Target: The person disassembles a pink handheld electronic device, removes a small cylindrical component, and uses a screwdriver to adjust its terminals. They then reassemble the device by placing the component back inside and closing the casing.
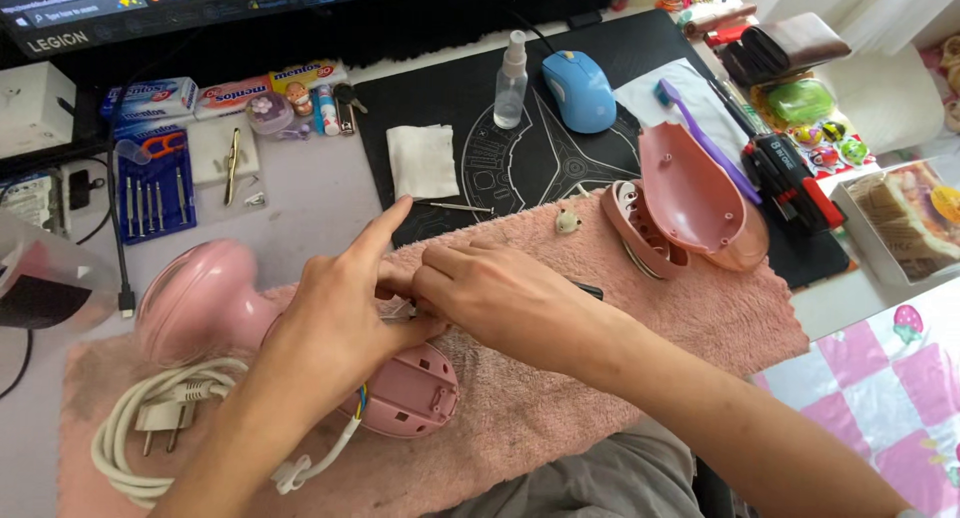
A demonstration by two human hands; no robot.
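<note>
A pink hair dryer (200, 298) lies opened on a pink towel (700, 318), its round vented end (415, 393) facing me. My left hand (335, 318) rests on the dryer's middle and pinches something small there, with the index finger stretched out. My right hand (490, 293) meets it from the right, fingertips touching the same spot. A dark tool (592, 291) pokes out behind the right hand, which seems to hold it. What the fingertips grip is hidden.
A white cord with its plug (150, 428) is coiled at the left. A loose pink shell half (700, 193), a vented ring (640, 228) and a purple toothbrush (700, 128) lie at the right. Behind are a black mat (600, 168), blue mouse (580, 90), spray bottle (512, 78), white cloth (422, 160) and a screwdriver set (155, 193).
</note>
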